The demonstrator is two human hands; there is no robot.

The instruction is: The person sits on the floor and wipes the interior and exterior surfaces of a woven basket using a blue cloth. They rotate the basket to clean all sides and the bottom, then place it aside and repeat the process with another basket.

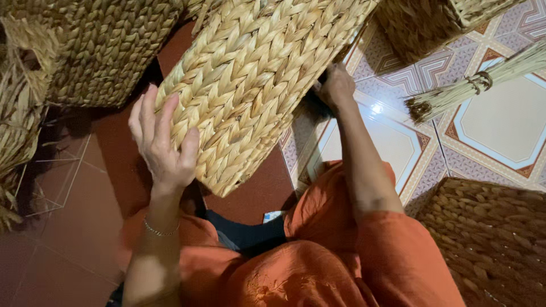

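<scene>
A large woven straw basket (256, 79) is tilted in front of me, its braided side facing the camera. My left hand (162, 142) presses flat against its lower left edge, fingers spread and thumb on the weave. My right hand (336, 85) is closed at the basket's right edge, partly hidden behind it; something small may be in its grip, but I cannot tell what. I wear orange clothing and a thin bracelet (160, 230) on the left wrist.
Another woven basket (102, 45) stands at the upper left, with loose straw (17, 113) beside it. A third basket (489, 239) sits at the lower right, a fourth (421, 25) at the top right. A straw bundle (478, 82) lies on patterned floor tiles (500, 125).
</scene>
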